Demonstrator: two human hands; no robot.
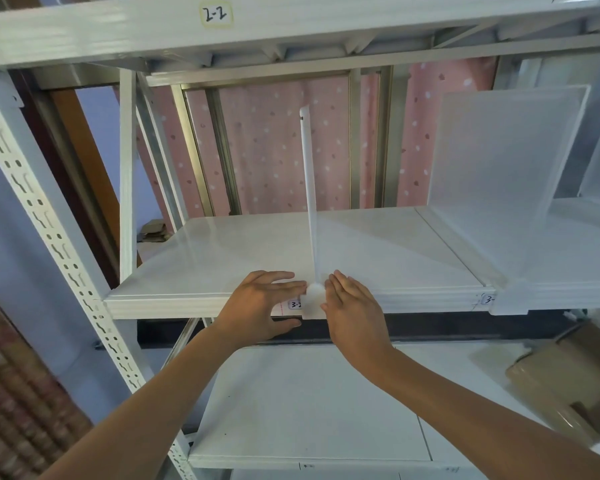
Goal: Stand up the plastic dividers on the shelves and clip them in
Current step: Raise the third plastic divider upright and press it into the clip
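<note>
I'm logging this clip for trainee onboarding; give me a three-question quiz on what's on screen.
1. True or false: the divider between the hands stands upright on the shelf.
2. What flanks the clip? A) both hands B) left hand only C) nothing
3. What lies on the lower shelf at right?

Key: 1 true. 2 A: left hand and right hand sit either side, fingers open. 3 a cardboard box.

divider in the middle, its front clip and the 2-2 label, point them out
middle divider (308, 174), head view, on its upright front edge
front clip (314, 301), head view, on its face over the shelf lip
2-2 label (216, 14), head view, on the handwritten digits
</note>
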